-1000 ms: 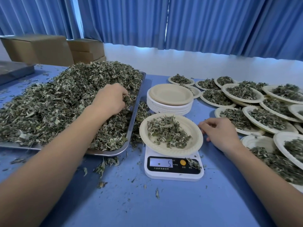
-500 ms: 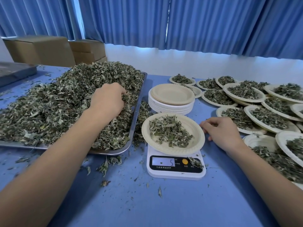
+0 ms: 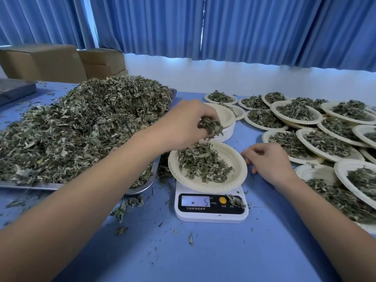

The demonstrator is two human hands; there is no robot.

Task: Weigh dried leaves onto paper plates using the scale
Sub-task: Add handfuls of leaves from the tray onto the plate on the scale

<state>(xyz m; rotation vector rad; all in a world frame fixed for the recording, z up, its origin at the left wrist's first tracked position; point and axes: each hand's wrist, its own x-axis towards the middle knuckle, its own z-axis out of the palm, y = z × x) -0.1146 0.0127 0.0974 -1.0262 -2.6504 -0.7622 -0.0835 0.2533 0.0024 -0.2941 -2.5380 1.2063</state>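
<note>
One more pinch of leaves (image 3: 210,125) is over the plate (image 3: 234,181).
Left hand (image 3: 183,125) has left the tray (image 3: 142,189) and grips them above the scale (image 3: 211,214), still reading 5, so weight should rise; right hand (image 3: 268,161) lies beside, loosely curled, empty.

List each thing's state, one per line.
Scale, on, reads 5.
Plate, on scale, partly filled.
Left hand, grips leaves above plate.
Right hand, empty, beside plate.
Tray, heaped full.
Stack, empty plates.
Right plates, filled.
</note>
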